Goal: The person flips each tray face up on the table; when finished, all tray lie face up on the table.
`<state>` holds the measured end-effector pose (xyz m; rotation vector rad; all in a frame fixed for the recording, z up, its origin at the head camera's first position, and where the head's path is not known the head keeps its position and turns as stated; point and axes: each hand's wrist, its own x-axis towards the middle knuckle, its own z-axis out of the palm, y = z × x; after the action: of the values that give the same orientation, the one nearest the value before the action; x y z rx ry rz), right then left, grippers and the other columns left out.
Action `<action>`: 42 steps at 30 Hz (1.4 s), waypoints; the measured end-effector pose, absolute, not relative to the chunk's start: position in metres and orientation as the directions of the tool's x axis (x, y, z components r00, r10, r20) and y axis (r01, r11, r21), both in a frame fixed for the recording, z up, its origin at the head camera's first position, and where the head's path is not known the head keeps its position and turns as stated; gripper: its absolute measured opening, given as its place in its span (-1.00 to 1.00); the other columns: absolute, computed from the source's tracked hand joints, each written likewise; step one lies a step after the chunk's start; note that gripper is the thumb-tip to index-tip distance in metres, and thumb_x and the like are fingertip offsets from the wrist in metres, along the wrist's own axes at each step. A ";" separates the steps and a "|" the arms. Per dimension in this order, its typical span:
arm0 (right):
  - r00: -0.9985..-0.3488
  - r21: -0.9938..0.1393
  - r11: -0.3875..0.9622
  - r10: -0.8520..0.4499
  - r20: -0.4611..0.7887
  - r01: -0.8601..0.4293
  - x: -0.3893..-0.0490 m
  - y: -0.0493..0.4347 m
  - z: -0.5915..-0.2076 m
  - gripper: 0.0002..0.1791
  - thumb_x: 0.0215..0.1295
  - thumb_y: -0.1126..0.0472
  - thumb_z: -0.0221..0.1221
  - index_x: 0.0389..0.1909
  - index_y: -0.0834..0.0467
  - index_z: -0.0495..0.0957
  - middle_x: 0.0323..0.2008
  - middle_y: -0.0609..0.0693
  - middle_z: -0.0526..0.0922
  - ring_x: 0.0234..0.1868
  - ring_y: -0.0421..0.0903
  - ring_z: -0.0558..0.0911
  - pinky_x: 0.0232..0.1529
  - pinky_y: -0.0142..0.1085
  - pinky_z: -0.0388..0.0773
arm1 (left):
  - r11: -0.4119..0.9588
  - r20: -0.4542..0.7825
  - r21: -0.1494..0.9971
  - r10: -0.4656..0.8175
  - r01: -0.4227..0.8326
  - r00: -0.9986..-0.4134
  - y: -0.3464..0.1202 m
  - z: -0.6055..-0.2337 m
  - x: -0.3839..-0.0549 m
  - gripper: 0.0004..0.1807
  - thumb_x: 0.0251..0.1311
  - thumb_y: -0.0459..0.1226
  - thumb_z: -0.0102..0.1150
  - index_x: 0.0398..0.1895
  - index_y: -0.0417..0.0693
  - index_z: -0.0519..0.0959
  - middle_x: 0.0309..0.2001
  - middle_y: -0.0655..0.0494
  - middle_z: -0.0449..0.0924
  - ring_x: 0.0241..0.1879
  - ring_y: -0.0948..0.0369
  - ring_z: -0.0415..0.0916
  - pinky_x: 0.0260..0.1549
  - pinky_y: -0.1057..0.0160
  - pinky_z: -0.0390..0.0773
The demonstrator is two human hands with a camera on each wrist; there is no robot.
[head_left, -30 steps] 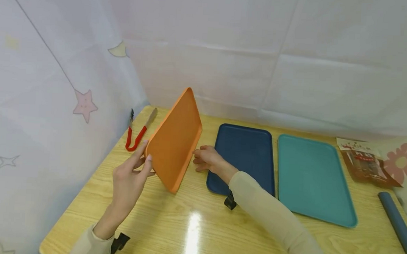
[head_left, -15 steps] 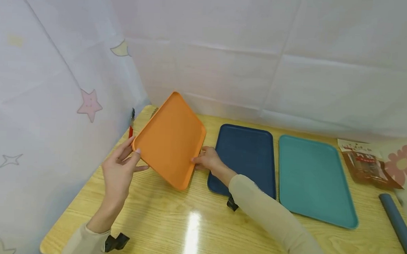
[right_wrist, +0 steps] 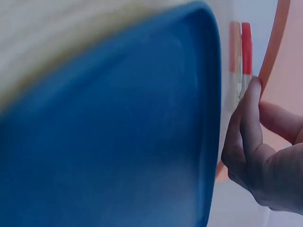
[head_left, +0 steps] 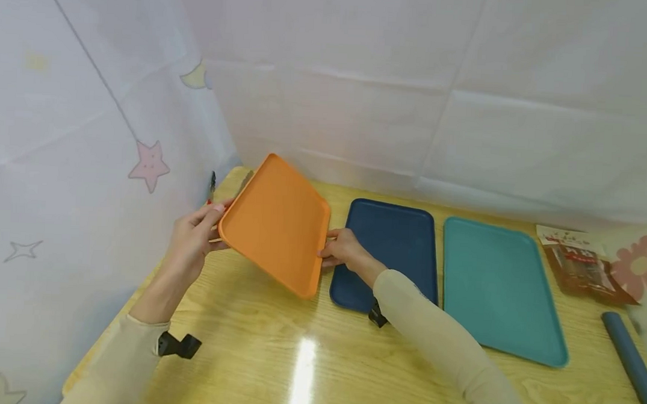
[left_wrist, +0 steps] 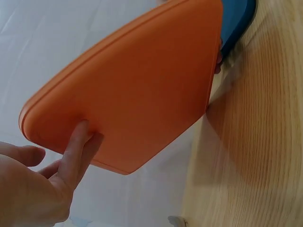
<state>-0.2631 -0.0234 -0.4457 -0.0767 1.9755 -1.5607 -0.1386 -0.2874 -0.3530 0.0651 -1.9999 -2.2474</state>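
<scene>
An orange tray [head_left: 279, 224] is tilted above the left part of the table, its left side raised higher than its right. My left hand [head_left: 189, 238] pinches its left edge, thumb on the upper face; in the left wrist view fingers [left_wrist: 78, 149] lie against its underside. My right hand [head_left: 348, 251] holds the right rim low down, thumb inside and fingers beyond the edge, as the right wrist view shows. Close beside that hand, a navy blue tray [head_left: 392, 247] lies flat on the table.
A teal tray [head_left: 501, 288] lies right of the navy one. Farther right are a brown food packet [head_left: 583, 264] and a dark grey roll [head_left: 631, 360]. Red-handled tongs [head_left: 213, 185] are mostly hidden behind the orange tray. Fabric walls [head_left: 360, 107] border the table's back and left.
The orange tray has gone from steeply upright to a flatter tilt, its upper face turning toward me. My right hand has closed on its right rim. The tongs have become mostly covered.
</scene>
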 end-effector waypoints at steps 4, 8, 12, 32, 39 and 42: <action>-0.786 -0.881 0.353 -0.424 -0.450 0.314 -0.268 -0.019 -0.442 -0.17 0.14 0.57 0.23 0.43 0.34 0.12 -0.06 0.30 0.63 -0.22 0.08 0.72 -0.31 -0.20 0.67 | -0.068 -0.120 0.991 -0.066 -0.115 -0.991 -0.309 -0.355 -0.163 -0.35 0.32 -0.13 0.15 0.39 -0.23 0.29 -0.01 0.18 0.55 -0.27 0.24 0.66 -0.33 0.29 0.65; -0.790 -0.875 0.374 -0.412 -0.454 0.307 -0.273 -0.016 -0.438 -0.15 0.10 0.60 0.24 0.43 0.32 0.14 -0.10 0.30 0.64 -0.23 0.09 0.71 -0.33 -0.19 0.67 | 0.003 -0.246 0.969 0.010 -0.246 -0.969 -0.327 -0.363 -0.189 -0.33 0.33 -0.16 0.15 0.45 -0.15 0.21 -0.11 0.22 0.64 -0.22 0.24 0.66 -0.25 0.25 0.65; -0.796 -0.875 0.378 -0.405 -0.449 0.302 -0.276 -0.016 -0.439 -0.15 0.09 0.60 0.24 0.43 0.33 0.12 -0.07 0.32 0.62 -0.23 0.09 0.71 -0.34 -0.18 0.67 | 0.117 -0.314 0.945 0.049 -0.306 -0.948 -0.343 -0.376 -0.207 -0.37 0.39 -0.20 0.07 0.46 -0.19 0.18 -0.12 0.24 0.62 -0.21 0.27 0.65 -0.23 0.23 0.64; -0.879 -0.878 0.448 -0.335 -0.339 0.168 -0.284 -0.029 -0.453 -0.18 0.12 0.60 0.19 0.42 0.38 0.10 0.24 0.43 0.35 -0.35 0.08 0.70 -0.38 -0.14 0.67 | 0.472 -0.291 0.836 -0.051 -0.279 -0.955 -0.341 -0.426 -0.237 -0.52 0.35 -0.46 -0.01 0.31 -0.46 0.29 0.04 -0.40 0.52 -0.41 0.21 0.63 -0.35 0.22 0.64; -0.886 -0.847 0.518 -0.327 -0.328 0.122 -0.284 -0.035 -0.452 -0.53 0.16 0.58 0.17 0.13 0.43 0.40 -0.19 0.33 0.57 -0.36 0.08 0.67 -0.42 -0.19 0.67 | 0.596 -0.216 0.776 -0.053 -0.204 -0.975 -0.337 -0.434 -0.241 -0.52 0.19 -0.58 -0.07 0.22 -0.58 0.34 0.16 -0.54 0.35 -0.62 0.28 0.44 -0.51 0.25 0.58; -0.889 -0.827 0.555 -0.328 -0.321 0.094 -0.283 -0.037 -0.451 -0.65 0.19 0.57 0.16 0.02 0.43 0.44 -0.30 0.28 0.57 -0.41 0.06 0.67 -0.44 -0.20 0.67 | 0.670 -0.158 0.729 -0.034 -0.140 -0.987 -0.337 -0.440 -0.244 -0.51 0.07 -0.62 -0.11 0.14 -0.61 0.40 0.12 -0.55 0.37 -0.73 0.34 0.17 -0.65 0.33 0.39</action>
<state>-0.2833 -0.0370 -0.4509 -0.1895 2.3502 -1.2866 -0.2443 -0.3367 -0.4398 0.1567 -2.9891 -1.3231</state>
